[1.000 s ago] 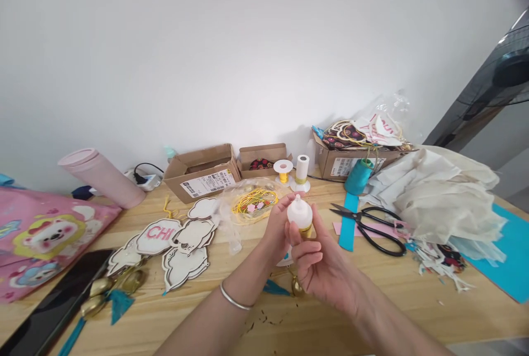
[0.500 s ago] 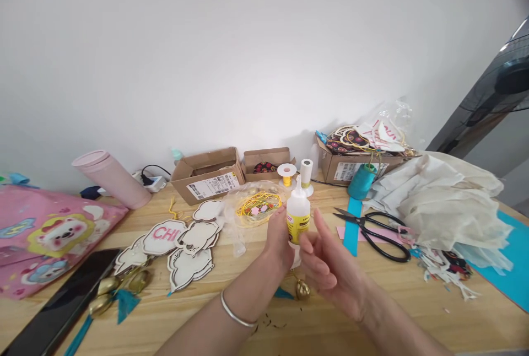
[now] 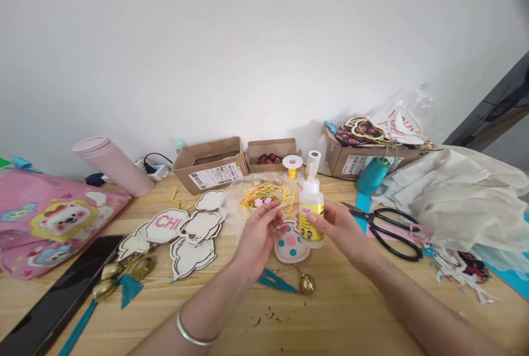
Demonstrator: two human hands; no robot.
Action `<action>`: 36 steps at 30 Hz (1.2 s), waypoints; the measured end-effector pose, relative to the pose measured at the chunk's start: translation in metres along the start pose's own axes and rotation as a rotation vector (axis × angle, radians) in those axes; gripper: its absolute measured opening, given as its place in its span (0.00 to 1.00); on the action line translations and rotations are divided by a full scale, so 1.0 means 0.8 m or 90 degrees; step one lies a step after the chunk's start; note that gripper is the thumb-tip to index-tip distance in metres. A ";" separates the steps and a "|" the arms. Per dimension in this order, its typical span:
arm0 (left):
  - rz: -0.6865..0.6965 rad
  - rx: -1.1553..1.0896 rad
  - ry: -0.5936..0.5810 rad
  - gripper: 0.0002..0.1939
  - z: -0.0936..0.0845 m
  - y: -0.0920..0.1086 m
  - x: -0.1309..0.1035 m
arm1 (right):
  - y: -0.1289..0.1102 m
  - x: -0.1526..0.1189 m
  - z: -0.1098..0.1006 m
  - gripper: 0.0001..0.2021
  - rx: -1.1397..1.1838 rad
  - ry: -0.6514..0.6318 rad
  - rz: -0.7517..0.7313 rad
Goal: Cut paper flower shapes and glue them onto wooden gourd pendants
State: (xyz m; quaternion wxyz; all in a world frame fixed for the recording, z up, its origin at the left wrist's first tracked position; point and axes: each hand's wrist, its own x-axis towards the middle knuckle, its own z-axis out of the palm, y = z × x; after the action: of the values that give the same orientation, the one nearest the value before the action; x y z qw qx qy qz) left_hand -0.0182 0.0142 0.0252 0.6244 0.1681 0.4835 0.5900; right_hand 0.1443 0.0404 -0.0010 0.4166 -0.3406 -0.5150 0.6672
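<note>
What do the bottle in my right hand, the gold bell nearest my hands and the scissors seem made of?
The bottle: probably plastic, with a milky, slightly see-through-looking body. The bell: likely metal, given its shiny gold surface and highlights, though coated plastic is possible. The scissors: probably metal, with thin dark blades; the smooth black handles could be plastic or coated metal.

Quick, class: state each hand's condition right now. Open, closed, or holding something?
Left hand: open, loosely curled, nothing visibly held.
Right hand: closed around the yellow-labelled bottle.
</note>
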 end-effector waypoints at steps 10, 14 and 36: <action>0.030 0.046 -0.028 0.05 -0.061 0.017 0.049 | -0.012 0.010 -0.045 0.11 0.159 -0.180 0.260; 0.069 0.086 -0.107 0.12 -0.066 0.004 0.048 | -0.004 0.007 -0.050 0.11 0.119 -0.153 0.284; 0.299 0.473 -0.115 0.02 -0.071 -0.012 0.041 | -0.004 0.001 -0.053 0.23 -0.049 -0.028 0.303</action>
State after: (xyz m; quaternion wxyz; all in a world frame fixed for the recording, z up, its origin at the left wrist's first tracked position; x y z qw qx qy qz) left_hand -0.0640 0.0210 -0.0225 0.4108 0.5369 0.5548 0.4850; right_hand 0.1824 0.0584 -0.0083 0.2230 -0.4533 -0.4544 0.7337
